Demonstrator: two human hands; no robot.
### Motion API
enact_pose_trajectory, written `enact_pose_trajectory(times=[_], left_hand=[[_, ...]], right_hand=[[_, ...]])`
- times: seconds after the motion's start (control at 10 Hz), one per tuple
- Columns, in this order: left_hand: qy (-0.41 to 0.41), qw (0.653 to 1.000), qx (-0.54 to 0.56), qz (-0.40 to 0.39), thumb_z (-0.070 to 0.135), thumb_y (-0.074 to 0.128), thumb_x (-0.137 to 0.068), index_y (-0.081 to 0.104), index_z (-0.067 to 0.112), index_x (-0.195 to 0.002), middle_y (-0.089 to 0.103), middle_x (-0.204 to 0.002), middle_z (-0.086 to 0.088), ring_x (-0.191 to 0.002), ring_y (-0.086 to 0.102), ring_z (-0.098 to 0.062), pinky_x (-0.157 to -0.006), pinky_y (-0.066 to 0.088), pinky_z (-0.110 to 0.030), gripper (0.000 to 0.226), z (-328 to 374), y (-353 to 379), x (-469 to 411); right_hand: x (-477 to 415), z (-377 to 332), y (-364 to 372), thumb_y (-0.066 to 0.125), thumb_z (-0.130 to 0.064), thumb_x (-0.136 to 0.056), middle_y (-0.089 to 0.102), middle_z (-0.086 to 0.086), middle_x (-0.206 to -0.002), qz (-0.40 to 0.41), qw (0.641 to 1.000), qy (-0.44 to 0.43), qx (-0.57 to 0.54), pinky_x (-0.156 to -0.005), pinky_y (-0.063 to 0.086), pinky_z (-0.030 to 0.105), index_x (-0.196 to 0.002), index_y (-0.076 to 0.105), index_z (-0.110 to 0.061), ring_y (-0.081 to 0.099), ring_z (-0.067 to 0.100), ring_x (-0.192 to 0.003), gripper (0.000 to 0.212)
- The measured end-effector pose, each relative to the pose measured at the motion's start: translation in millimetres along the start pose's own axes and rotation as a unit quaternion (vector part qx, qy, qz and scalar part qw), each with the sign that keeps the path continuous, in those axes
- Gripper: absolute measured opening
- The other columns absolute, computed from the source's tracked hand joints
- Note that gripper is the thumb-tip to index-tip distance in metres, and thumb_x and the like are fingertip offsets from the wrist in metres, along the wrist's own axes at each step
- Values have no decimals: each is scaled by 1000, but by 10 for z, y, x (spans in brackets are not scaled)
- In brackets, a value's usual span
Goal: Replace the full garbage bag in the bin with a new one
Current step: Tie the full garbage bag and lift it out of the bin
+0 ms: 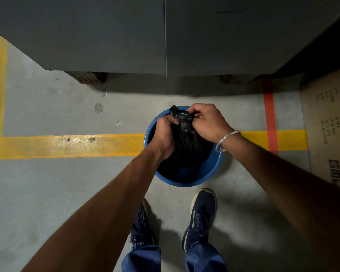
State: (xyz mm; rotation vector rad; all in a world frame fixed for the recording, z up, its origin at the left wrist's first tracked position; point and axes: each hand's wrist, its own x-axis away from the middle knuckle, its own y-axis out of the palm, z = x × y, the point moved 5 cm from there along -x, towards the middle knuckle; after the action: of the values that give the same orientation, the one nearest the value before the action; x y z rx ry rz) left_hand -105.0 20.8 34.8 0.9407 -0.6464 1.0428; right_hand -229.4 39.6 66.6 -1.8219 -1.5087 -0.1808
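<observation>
Black crinkled garbage bag (186,142), neck bunched, in blue bin (210,173)

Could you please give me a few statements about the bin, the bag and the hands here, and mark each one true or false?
1. Both hands hold the gathered top of the black garbage bag. True: the left hand and the right hand each have a grip on it.
2. The bag lies on the floor beside the bin. False: it sits inside the blue bin.
3. A metal bangle is on the right wrist. True.
4. The bin is red. False: it is blue.
5. A yellow floor line runs up to the bin's left side. True.
</observation>
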Motion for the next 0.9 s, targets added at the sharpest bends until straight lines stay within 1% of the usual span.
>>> enact_pose_trajectory(times=[0.1,0.2,0.3,0.4,0.5,0.6,0.7,0.8,0.9], left_hand=[[1,999,36,2,22,31,-92,71,2,-109,72,-104,-20,-98,69,-32,-87,55,-39,48,98,-13,33],[13,1000,18,-15,19,33,-92,66,0,-118,68,-112,-23,-106,64,-36,-93,54,-40,47,306,-68,198],[142,978,-147,44,17,51,-72,66,2,-108,67,-101,-13,-101,61,-32,-88,55,-37,42,386,-209,487],[498,613,-614,13,13,62,-59,62,3,-105,57,-102,-12,-97,53,-31,-83,49,-43,47,312,9,940],[412,172,-842,-304,18,64,-78,60,3,-126,61,-124,-13,-120,53,-35,-102,46,-44,50,-369,333,752],[271,-13,-947,-172,23,59,-94,32,1,-154,33,-159,-23,-151,24,-42,-125,17,-52,70,-470,415,161],[105,-62,-990,-68,10,83,-69,38,2,-151,37,-155,-25,-144,31,-47,-120,21,-59,94,-430,329,-91],[47,3,-996,-75,-16,80,-47,45,1,-145,49,-143,-22,-135,44,-43,-113,35,-51,105,-633,165,-226],[81,32,-995,-50,-2,72,-83,48,8,-147,53,-144,-14,-135,47,-33,-110,36,-42,69,-648,199,-224]], right_hand=[[35,-124,106,78,-28,-74,75,-4,-87,-69,997,-15,10,-79,59,35,-92,68,-25,72,15,-83,20],[-35,-213,130,85,-29,-70,74,-1,-83,-37,996,-50,64,-74,58,34,-87,71,-18,69,14,-81,25],[-173,-182,146,86,-21,-70,74,1,-82,-29,996,-40,75,-74,59,33,-81,75,-17,70,16,-83,16],[-288,-166,108,90,-26,-64,73,-1,-81,-25,998,-13,59,-70,55,28,-72,69,-24,69,17,-79,22],[-349,-161,137,93,-29,-59,76,-1,-86,-71,996,4,61,-85,60,37,-72,68,-25,73,18,-85,29],[-360,-157,174,97,-29,-54,78,-2,-84,-102,992,-1,71,-89,60,39,-72,72,-23,75,17,-87,32],[-350,-182,127,99,-33,-52,76,-4,-81,-93,992,-2,91,-83,59,31,-78,78,-21,71,12,-82,35],[-330,-175,61,94,-19,-64,75,2,-84,-122,991,35,47,-74,59,27,-93,79,-8,69,13,-75,34],[-296,-118,3,73,10,-79,69,15,-83,-143,986,69,-48,-71,62,23,-88,72,8,68,22,-80,9]])
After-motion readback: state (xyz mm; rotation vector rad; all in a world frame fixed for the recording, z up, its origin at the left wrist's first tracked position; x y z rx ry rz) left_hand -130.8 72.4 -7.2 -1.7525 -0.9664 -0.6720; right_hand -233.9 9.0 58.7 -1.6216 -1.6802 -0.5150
